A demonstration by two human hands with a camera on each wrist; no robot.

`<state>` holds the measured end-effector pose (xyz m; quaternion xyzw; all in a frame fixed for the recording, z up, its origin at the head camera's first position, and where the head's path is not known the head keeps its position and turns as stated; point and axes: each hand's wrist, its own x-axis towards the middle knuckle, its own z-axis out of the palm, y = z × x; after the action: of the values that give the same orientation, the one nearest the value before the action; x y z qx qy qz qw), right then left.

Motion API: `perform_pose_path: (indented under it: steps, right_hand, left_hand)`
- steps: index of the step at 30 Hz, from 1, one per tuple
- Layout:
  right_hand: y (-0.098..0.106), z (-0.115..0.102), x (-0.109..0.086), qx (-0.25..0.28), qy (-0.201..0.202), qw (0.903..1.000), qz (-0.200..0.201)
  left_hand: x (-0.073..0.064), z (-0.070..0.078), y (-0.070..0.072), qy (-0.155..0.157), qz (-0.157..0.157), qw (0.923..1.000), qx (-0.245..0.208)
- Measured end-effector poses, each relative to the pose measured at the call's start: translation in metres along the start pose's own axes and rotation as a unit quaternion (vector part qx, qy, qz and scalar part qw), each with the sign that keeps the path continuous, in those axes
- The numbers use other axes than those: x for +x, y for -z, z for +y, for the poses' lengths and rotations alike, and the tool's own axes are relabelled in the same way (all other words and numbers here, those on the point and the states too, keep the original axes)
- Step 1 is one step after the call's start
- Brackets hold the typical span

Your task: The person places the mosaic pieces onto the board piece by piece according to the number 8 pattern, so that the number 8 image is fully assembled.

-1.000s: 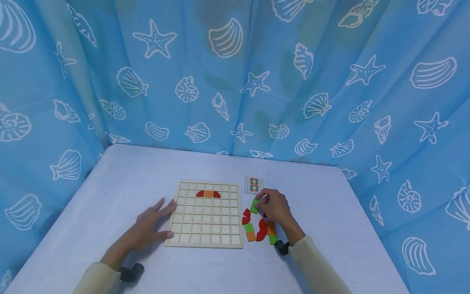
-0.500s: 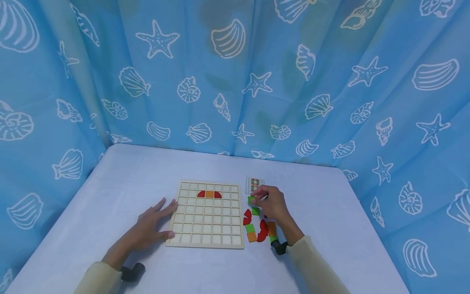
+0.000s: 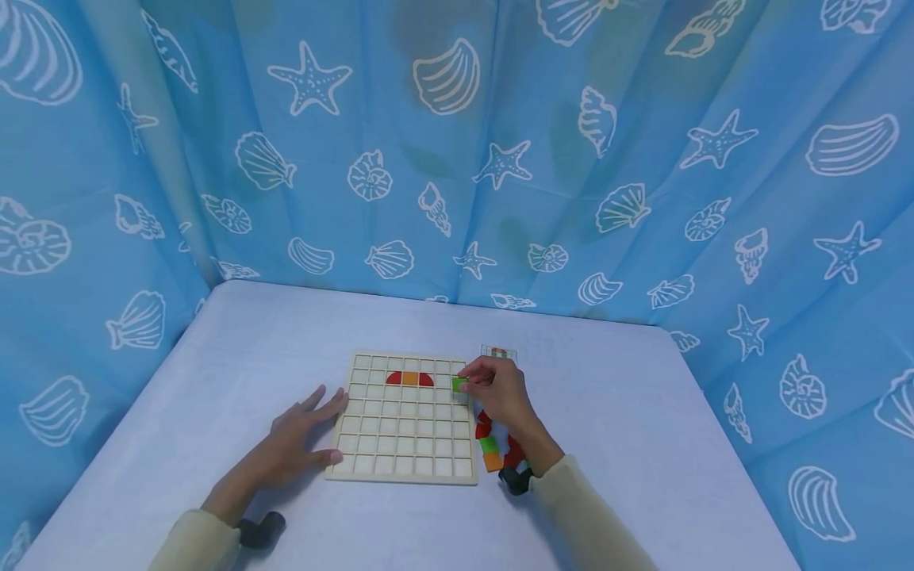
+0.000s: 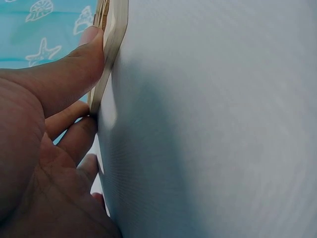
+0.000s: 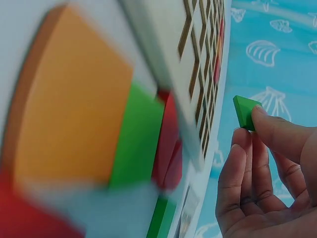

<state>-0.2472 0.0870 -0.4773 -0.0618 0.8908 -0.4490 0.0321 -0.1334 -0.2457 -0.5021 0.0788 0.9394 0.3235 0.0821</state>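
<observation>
Between thumb and fingertips, my right hand (image 3: 503, 392) pinches a green square tile (image 3: 459, 385) over the right edge of a wooden grid board (image 3: 385, 446). The right wrist view shows that green tile (image 5: 244, 113) held in the air. In an upper row of the board sit an orange square tile (image 3: 410, 378) and two curved red tiles (image 3: 393, 378), one on each side of it. My left hand (image 3: 289, 440) rests at the board's left edge, fingers spread and thumb touching the rim. The thumb (image 4: 81, 64) lies along the board's edge in the left wrist view.
Right of the board lie loose red tiles (image 3: 484, 422), a green tile (image 3: 489, 445) and an orange tile (image 3: 493, 461), others partly hidden under my right arm. A small patterned card (image 3: 500, 351) lies behind my right hand. A blue shell-print curtain (image 3: 428, 159) surrounds the white table (image 3: 286, 317).
My right hand has picked up a green tile from the loose pieces and carried it left to the board's right edge. The left hand has stayed in place.
</observation>
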Motion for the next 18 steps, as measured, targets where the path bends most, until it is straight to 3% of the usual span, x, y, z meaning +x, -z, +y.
perform_pose_path:
  steps: [18]
  right_hand:
    - [-0.051,-0.034,0.007,0.028,0.053,0.9949,-0.081]
  left_hand:
    - [0.001,-0.003,0.0,0.0,0.0,1.0,-0.006]
